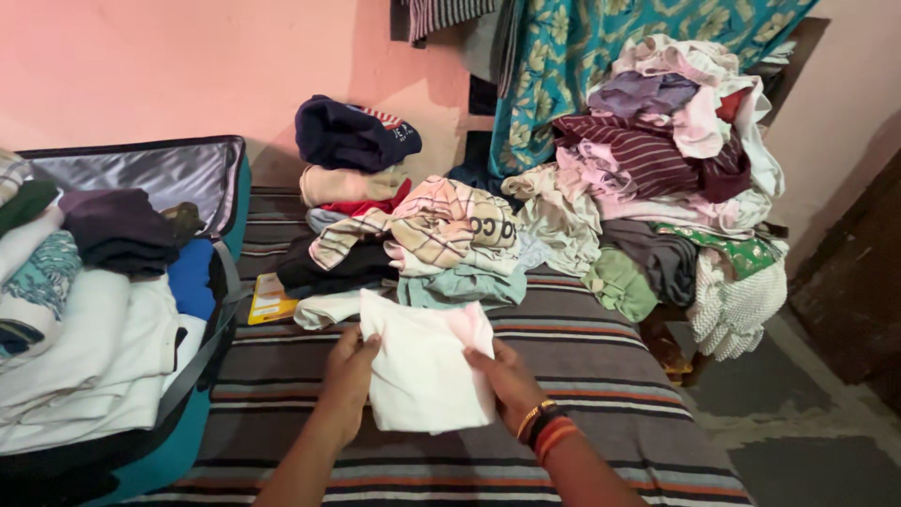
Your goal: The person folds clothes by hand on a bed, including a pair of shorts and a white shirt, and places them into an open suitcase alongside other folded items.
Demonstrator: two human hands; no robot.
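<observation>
Both hands pinched a soft, pale pink folded cloth (424, 361) by its side edges at lower centre, the left hand (349, 376) and right hand (507, 380) each closed on it above the striped woven bedcover (601, 376). Crumpled garments (676, 160) were heaped at upper right, and an open teal suitcase (178, 451) of folded clothes lay at left.

White folded cloth (424, 366); bed sheet (582, 376) striped grey, black and orange; teal suitcase (178, 451) with grey lining; pink wall (141, 66); maroon striped shirt (648, 155); yellow packet (269, 299); teal floral curtain (601, 56)
</observation>
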